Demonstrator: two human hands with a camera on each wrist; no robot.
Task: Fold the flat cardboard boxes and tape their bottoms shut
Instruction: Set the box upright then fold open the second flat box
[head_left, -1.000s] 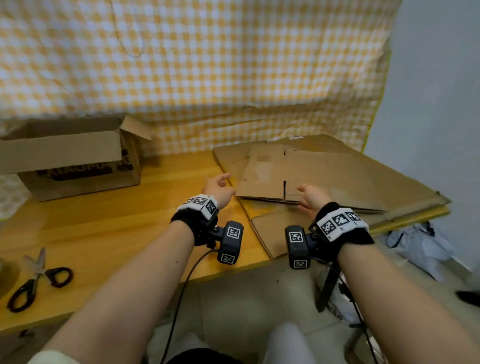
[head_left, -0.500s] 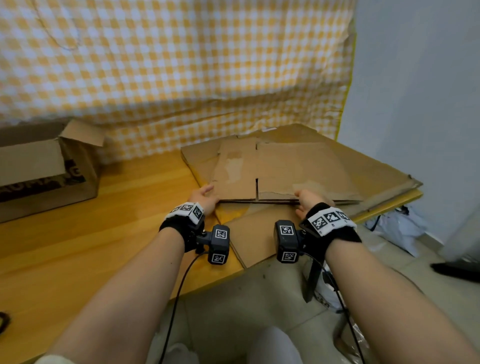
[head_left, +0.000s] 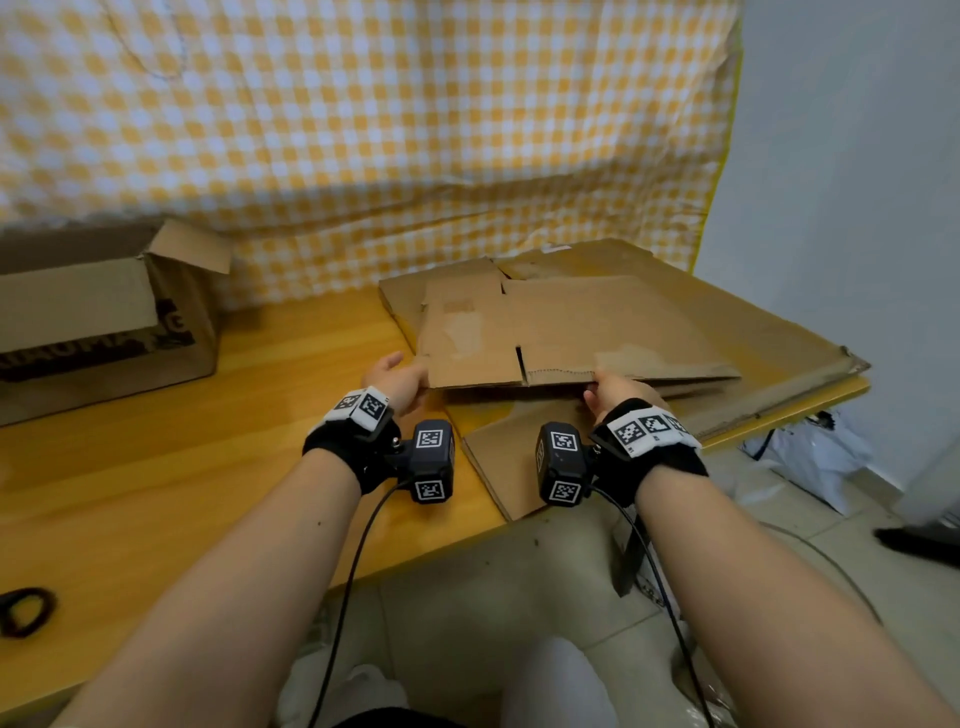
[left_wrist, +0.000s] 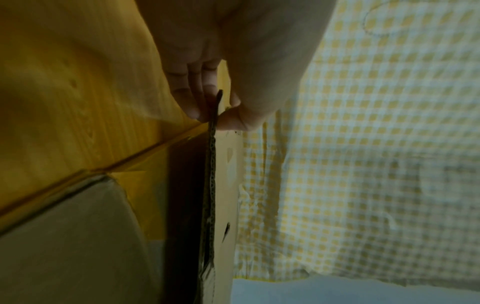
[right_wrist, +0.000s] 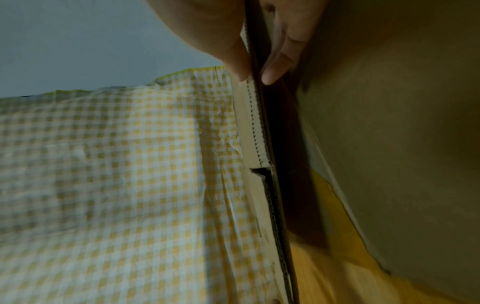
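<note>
A flat brown cardboard box (head_left: 550, 332) lies on top of a pile of flattened cardboard (head_left: 753, 364) at the right of the wooden table (head_left: 156, 467). My left hand (head_left: 400, 382) pinches the box's near left corner, thumb on top and fingers (left_wrist: 193, 102) beneath, as the left wrist view shows along the box edge (left_wrist: 211, 164). My right hand (head_left: 615, 389) pinches the near edge further right, thumb above, fingers (right_wrist: 278, 67) under the edge (right_wrist: 262, 133). The near edge is raised slightly off the pile.
An assembled open cardboard box (head_left: 104, 322) stands at the table's left. Black scissor handles (head_left: 23, 610) show at the lower left edge. A yellow checked cloth (head_left: 363, 130) hangs behind. White bags (head_left: 810, 457) lie on the floor at the right.
Both hands went from resting near the flat box's front edge to pinching it, and the edge has lifted a little. My view turned right, so the open box and scissors slid left.
</note>
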